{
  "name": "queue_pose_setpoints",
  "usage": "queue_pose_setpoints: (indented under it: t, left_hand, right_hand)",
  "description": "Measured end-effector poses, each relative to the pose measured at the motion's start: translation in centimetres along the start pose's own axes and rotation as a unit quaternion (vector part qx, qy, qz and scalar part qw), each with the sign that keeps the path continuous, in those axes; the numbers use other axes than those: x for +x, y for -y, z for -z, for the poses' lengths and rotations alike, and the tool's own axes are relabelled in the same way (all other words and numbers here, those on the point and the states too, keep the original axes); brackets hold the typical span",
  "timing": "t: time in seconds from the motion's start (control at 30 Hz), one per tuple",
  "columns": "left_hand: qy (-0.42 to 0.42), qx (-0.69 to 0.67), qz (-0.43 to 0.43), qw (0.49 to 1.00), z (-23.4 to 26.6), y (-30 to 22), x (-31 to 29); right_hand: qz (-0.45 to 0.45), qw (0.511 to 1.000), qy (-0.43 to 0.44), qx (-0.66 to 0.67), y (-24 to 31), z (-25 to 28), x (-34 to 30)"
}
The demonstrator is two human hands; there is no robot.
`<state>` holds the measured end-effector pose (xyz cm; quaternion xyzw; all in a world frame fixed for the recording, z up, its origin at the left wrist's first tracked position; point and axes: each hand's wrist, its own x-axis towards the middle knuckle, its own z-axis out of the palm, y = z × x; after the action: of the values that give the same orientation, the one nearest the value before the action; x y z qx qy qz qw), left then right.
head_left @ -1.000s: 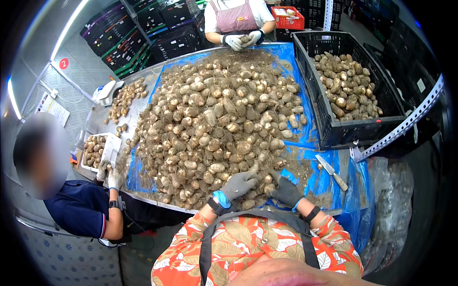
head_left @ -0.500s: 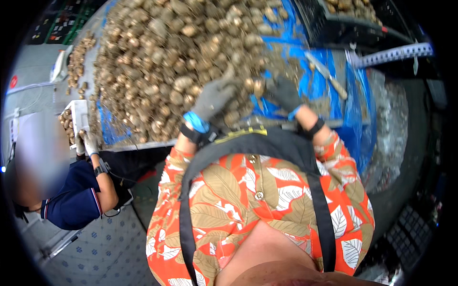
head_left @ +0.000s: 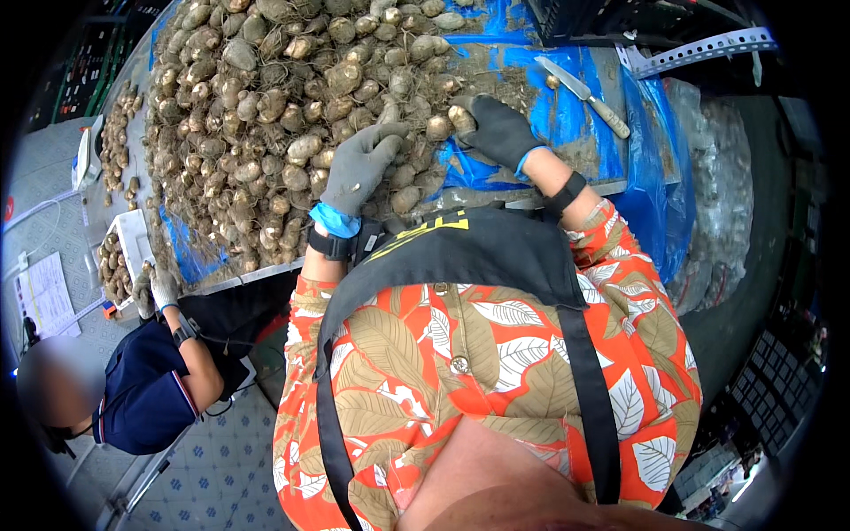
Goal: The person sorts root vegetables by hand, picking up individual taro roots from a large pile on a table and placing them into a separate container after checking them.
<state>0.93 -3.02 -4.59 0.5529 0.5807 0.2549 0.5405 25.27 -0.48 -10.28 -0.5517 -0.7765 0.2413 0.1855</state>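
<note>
A big heap of brown, hairy taro corms [head_left: 266, 133] covers the table. My right hand [head_left: 503, 134], in a dark grey glove, is closed on one taro corm [head_left: 460, 119] at the heap's right edge. Another pale-ended corm [head_left: 438, 128] lies just left of it. My left hand [head_left: 359, 170], in a lighter grey glove with a blue cuff, rests over the heap's near edge. Its fingers stretch to the right, the thumb a little apart, and no corm shows between them. The undersides of its fingers are hidden.
A knife [head_left: 584, 96] with a pale handle lies on blue plastic sheeting [head_left: 567, 133] at right, a small corm piece [head_left: 552, 81] beside it. Beyond are a black crate [head_left: 593, 22] and a perforated white strip [head_left: 708, 51]. At left, a co-worker's gloved hands [head_left: 158, 288] touch a white container [head_left: 135, 237].
My right hand has turned inward and now grips a corm. My left hand has drawn slightly apart from it. The whole view has shifted, and the co-worker's head appears lower.
</note>
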Motion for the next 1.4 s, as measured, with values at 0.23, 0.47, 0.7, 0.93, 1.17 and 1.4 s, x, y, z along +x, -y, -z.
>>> queue_pose_setpoints:
  t: [0.23,0.47,0.7,0.93,1.17,1.4]
  left_hand:
    - [0.058,-0.022,-0.072,0.995,-1.0,-3.9,0.2]
    - [0.193,-0.218,0.017,0.956,-0.1,-3.5,0.7]
    - [0.152,-0.395,-0.053,0.904,-0.8,-2.7,0.8]
    - [0.069,-0.286,-0.056,0.954,2.5,-4.7,0.7]
    - [0.077,-0.223,-0.058,0.97,1.4,-4.1,0.6]
    - [0.097,-0.297,-0.086,0.946,1.4,-4.9,-0.2]
  right_hand:
    - [0.036,0.927,0.138,0.345,3.9,5.4,0.3]
    - [-0.008,0.926,0.146,0.349,6.1,6.1,-0.1]
    - [0.083,0.91,0.035,0.405,5.2,4.5,0.4]
    - [-0.043,0.934,0.143,0.326,3.6,6.7,0.9]
    - [0.056,0.965,0.002,0.255,7.3,5.7,1.4]
    - [-0.029,0.949,0.029,0.314,8.3,8.7,1.5]
